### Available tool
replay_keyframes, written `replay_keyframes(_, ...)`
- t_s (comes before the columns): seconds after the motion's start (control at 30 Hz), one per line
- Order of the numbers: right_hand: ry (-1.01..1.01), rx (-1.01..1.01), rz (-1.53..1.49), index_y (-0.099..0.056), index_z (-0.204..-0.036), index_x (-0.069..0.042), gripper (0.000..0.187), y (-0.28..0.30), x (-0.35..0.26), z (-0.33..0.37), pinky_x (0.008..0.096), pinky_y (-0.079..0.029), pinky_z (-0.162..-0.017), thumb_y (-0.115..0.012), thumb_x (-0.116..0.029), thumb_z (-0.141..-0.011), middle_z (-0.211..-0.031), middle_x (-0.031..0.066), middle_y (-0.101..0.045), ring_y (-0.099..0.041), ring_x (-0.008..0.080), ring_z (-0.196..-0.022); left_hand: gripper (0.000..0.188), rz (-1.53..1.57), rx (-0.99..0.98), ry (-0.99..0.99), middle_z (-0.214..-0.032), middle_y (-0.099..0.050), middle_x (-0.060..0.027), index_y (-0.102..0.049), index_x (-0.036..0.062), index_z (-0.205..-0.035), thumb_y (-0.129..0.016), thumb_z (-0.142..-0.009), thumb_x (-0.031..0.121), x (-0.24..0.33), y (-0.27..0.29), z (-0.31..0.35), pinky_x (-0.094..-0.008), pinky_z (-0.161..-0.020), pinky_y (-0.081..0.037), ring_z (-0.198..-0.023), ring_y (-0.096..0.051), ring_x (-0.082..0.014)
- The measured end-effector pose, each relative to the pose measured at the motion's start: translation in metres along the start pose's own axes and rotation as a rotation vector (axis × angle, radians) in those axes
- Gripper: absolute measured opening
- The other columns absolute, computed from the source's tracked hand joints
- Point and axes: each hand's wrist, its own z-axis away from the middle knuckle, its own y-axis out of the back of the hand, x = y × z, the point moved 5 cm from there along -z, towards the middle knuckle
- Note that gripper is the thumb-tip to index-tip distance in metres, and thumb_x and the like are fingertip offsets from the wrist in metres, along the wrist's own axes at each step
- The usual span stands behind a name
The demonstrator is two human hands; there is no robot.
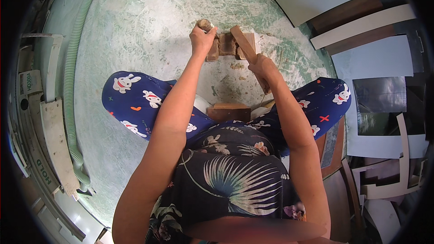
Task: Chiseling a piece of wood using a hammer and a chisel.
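Observation:
My left hand [202,43] is closed around an upright round wooden piece [205,24], seen from its blunt brown top; its lower part is hidden. Wrapped round a flat brown wooden bar [244,45] is my right hand [263,69]. The bar slants up and left, its far end over a low stand of wooden blocks [228,44] on the floor. The left hand is at the left edge of these blocks; whether the round piece touches them I cannot tell. A paler wooden piece [250,39] shows at the blocks' right side.
I sit low with knees spread, a brown wooden block [228,112] between my legs. Wood crumbs [239,65] dot the worn green-white floor [149,31]. A ribbed green hose [72,77] runs along the left, near stacked boards [58,144]. Panels and offcuts [375,58] lie at right.

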Motion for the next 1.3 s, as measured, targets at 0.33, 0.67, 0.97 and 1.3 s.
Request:
replay_keyframes(0.33, -0.004, -0.001, 0.007, -0.059, -0.112, 0.007, 0.055, -0.002, 0.0, -0.001, 0.0435, -0.051, -0.083, -0.066, -0.03, -0.072, -0.097, 0.0307, -0.065, -0.065, 0.0415, -0.093, 0.041, -0.157, -0.015, 0.2, -0.086, -0.068, -0.0227, -0.063, -0.0038, -0.087, -0.08, -0.07, 0.03, -0.035, -0.008, -0.008, -0.0418, -0.076, -0.052, -0.084, -0.067, -0.0362)
replay_keyframes(0.67, -0.005, 0.005, 0.002, -0.06, -0.11, 0.008, 0.054, -0.001, 0.002, 0.001, 0.0437, -0.051, -0.084, -0.065, -0.03, -0.072, -0.098, 0.0312, -0.065, -0.065, 0.0417, -0.094, 0.033, 0.048, 0.098, 0.069, -0.082, -0.069, -0.017, -0.063, -0.0006, -0.087, -0.079, -0.072, 0.024, -0.008, 0.0, -0.002, -0.0403, -0.075, -0.052, -0.08, -0.067, -0.0331)
replay_keyframes(0.97, 0.006, 0.003, -0.002, -0.059, -0.111, 0.007, 0.054, 0.0, -0.002, 0.004, 0.0438, -0.051, -0.084, -0.065, -0.03, -0.072, -0.098, 0.0314, -0.065, -0.064, 0.0419, -0.095, 0.029, 0.013, 0.119, -0.017, -0.08, -0.069, -0.0146, -0.063, -0.0004, -0.085, -0.078, -0.073, 0.022, -0.003, 0.0, 0.009, -0.0386, -0.072, -0.051, -0.077, -0.067, -0.0296)
replay_keyframes(1.3, -0.023, -0.006, 0.005, -0.059, -0.114, 0.006, 0.055, -0.002, -0.003, 0.002, 0.043, -0.052, -0.083, -0.066, -0.029, -0.073, -0.098, 0.0297, -0.066, -0.065, 0.0408, -0.094, 0.038, -0.045, -0.111, 0.03, -0.086, -0.068, -0.0182, -0.061, -0.0002, -0.097, -0.077, -0.072, 0.024, -0.018, -0.009, 0.012, -0.0406, -0.076, -0.052, -0.083, -0.067, -0.0339)
